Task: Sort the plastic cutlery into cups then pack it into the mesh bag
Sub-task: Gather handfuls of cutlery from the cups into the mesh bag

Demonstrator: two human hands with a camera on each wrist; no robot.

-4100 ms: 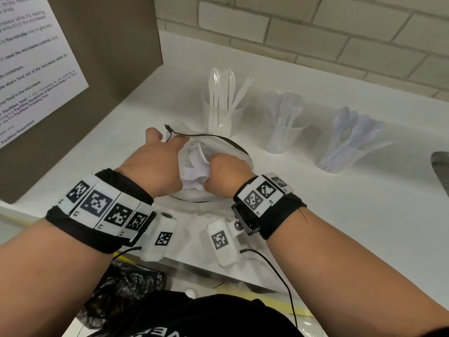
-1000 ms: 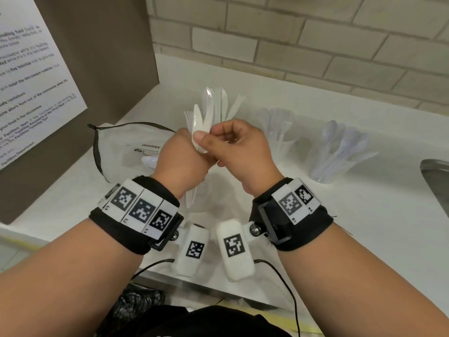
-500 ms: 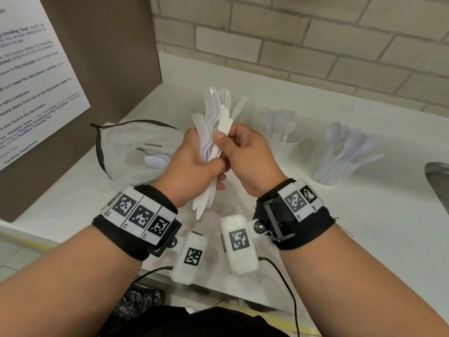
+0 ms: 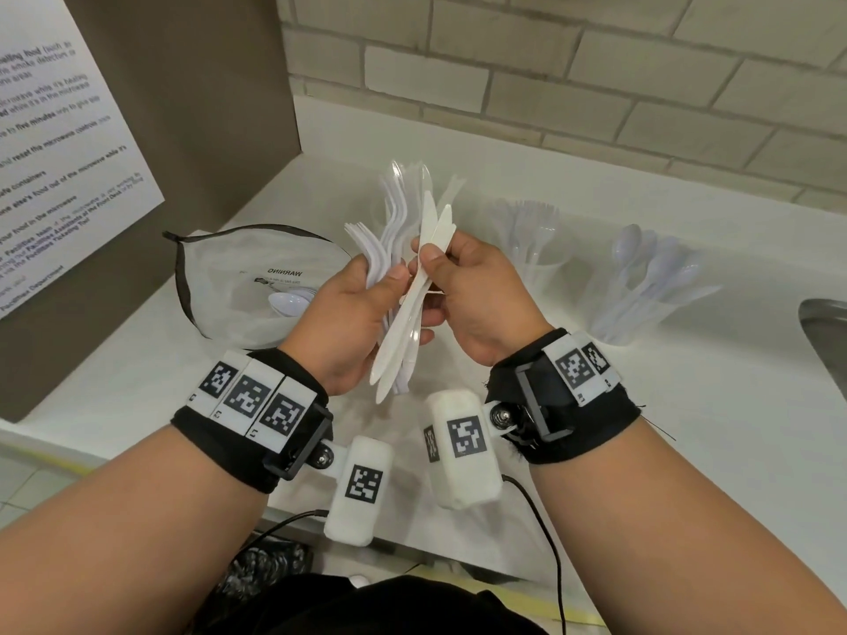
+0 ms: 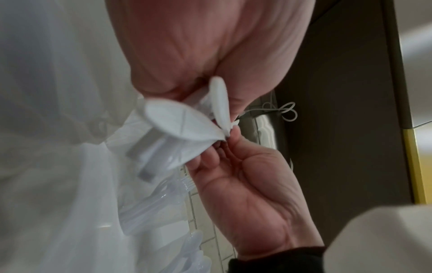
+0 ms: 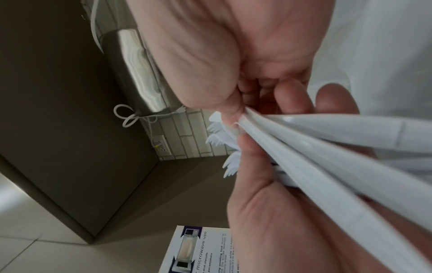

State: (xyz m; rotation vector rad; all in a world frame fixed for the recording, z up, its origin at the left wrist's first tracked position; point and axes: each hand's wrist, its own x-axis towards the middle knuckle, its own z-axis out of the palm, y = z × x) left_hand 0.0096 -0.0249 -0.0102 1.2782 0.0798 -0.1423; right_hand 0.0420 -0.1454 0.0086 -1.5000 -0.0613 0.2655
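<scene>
My left hand [image 4: 366, 291] grips a bundle of white plastic forks [image 4: 376, 249] upright above the counter, tines up. My right hand [image 4: 435, 268] pinches two white knives [image 4: 433, 226] at the bundle's right side, thumb in front. In the right wrist view the knife handles [image 6: 327, 147] run between both hands, with fork tines [image 6: 224, 140] behind. The mesh bag [image 4: 229, 272] lies open to the left with a spoon [image 4: 286, 304] inside. Clear cups of forks [image 4: 534, 254] and spoons [image 4: 641, 295] stand to the right. Clear cutlery tops [image 4: 410, 176] rise behind my hands; their cup is hidden.
A brown panel with a printed notice [image 4: 55, 153] walls off the left side. A brick wall runs along the back. A steel sink edge [image 4: 825, 332] shows at the far right. The white counter's front edge [image 4: 55, 433] lies just below my wrists.
Four seconds ago both hands were in the bag; now they hold cutlery up out of it. Over the last second the bundle rose slightly and the right hand's pinch moved onto the knives.
</scene>
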